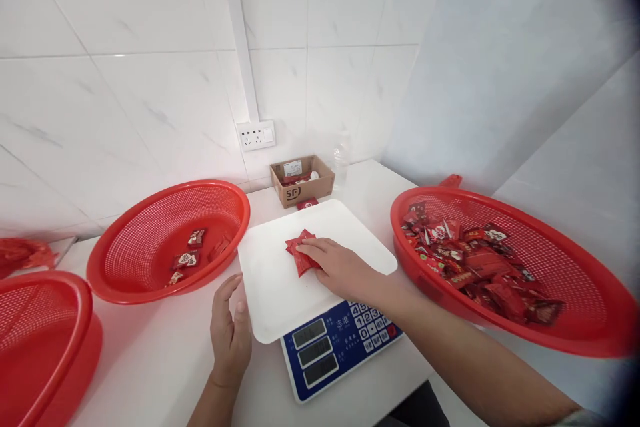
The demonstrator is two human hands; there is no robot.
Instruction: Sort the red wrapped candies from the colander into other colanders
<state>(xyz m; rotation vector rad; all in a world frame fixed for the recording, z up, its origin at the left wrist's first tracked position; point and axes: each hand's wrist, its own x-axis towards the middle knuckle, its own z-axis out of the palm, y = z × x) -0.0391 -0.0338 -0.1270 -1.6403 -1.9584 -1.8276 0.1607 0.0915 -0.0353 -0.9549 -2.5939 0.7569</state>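
Note:
On the white pan (280, 307) of a digital scale lie a few red wrapped packets (303, 260), bunched together near its middle. My right hand (340, 267) reaches in from the right, its fingers closed over these packets and partly hiding them. Beside the pan's left edge is my left hand (231, 330), with fingers lightly curled, thumb apart and nothing in it. The scale's blue panel (343, 327) shows below the pan; its display digits are too faint to read.
At the right, a red colander (590, 267) holds many wrapped snacks. A second colander (135, 247) at left contains several packets; another red colander (45, 347) is nearer. Behind the pan stand a small cardboard box (305, 180) and a clear bottle (341, 157).

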